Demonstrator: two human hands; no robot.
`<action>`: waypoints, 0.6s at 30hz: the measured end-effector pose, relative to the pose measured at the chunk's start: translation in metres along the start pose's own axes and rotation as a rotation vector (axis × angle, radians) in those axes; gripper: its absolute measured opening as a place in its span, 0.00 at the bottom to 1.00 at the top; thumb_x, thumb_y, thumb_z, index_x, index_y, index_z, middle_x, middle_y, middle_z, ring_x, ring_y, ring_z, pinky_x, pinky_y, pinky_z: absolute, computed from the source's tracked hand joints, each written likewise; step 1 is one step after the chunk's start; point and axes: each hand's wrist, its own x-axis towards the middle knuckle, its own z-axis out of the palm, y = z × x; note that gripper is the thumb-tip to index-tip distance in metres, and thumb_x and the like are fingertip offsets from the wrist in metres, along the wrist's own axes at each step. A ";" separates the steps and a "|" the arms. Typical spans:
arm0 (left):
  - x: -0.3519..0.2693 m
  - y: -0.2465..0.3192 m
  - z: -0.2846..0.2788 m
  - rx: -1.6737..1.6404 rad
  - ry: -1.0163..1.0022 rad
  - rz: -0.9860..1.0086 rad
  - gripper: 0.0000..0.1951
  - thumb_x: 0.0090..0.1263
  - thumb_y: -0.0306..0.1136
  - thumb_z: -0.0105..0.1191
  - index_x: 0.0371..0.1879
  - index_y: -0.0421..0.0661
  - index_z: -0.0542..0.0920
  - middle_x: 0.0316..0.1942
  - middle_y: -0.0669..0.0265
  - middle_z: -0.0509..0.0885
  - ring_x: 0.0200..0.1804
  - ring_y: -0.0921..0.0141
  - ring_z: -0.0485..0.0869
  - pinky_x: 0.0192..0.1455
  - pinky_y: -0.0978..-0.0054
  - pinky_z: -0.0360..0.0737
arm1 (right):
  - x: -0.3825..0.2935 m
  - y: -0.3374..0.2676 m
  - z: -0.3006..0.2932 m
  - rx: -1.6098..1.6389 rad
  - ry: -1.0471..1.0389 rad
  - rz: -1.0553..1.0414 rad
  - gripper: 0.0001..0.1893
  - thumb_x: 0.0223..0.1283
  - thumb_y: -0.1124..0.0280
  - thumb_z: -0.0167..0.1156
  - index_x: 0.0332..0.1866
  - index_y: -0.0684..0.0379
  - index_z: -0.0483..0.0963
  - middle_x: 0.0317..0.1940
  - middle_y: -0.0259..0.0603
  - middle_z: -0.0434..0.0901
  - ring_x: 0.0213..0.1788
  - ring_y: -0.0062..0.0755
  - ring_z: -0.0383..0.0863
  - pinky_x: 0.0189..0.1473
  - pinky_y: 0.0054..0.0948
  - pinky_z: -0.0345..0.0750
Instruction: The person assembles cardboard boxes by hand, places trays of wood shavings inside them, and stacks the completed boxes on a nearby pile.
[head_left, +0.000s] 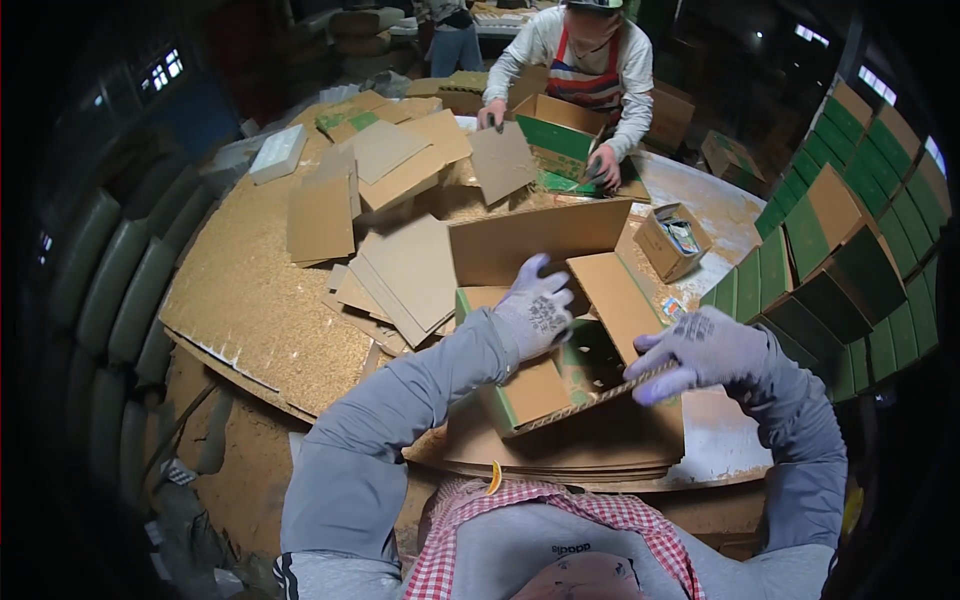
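In front of me a brown and green corrugated cardboard box (540, 394) lies tilted on a stack of flat cardboard sheets (630, 459). Its far flap (540, 240) stands up, and side flaps are folded over the opening. My left hand (536, 311), in a light purple work glove, reaches over the box's left side with its fingers spread. Nothing shows between them; whether the palm touches the flap is hidden. My right hand (694, 352), gloved alike, pinches the box's near right edge between thumb and fingers. Part of the interior is dark.
Loose cardboard pads (409, 274) lie left of the box on a table covered with grain-like husks (247, 277). A small carton (671, 244) holds printed packets. Green and brown boxes (847, 262) are stacked at the right. Across the table, a person (585, 82) handles another green box (555, 142).
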 end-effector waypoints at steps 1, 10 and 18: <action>0.000 -0.007 -0.001 0.099 0.500 -0.004 0.13 0.64 0.41 0.52 0.43 0.51 0.81 0.46 0.67 0.81 0.57 0.66 0.75 0.63 0.49 0.61 | 0.013 0.004 -0.007 0.068 -0.088 0.151 0.35 0.48 0.30 0.55 0.51 0.49 0.80 0.35 0.49 0.83 0.40 0.42 0.83 0.43 0.33 0.77; -0.112 0.073 0.009 -1.017 0.359 -0.518 0.40 0.72 0.58 0.38 0.73 0.41 0.47 0.75 0.52 0.45 0.77 0.59 0.41 0.76 0.66 0.39 | 0.021 0.037 0.088 1.030 0.954 0.335 0.24 0.60 0.60 0.61 0.56 0.67 0.70 0.48 0.43 0.79 0.50 0.33 0.77 0.51 0.29 0.74; -0.089 0.008 0.009 -1.663 0.512 -0.729 0.35 0.75 0.45 0.37 0.74 0.47 0.38 0.76 0.57 0.40 0.77 0.63 0.35 0.76 0.65 0.35 | -0.069 0.141 0.242 -0.326 0.617 0.339 0.29 0.61 0.57 0.55 0.64 0.64 0.63 0.61 0.52 0.69 0.62 0.47 0.68 0.63 0.39 0.67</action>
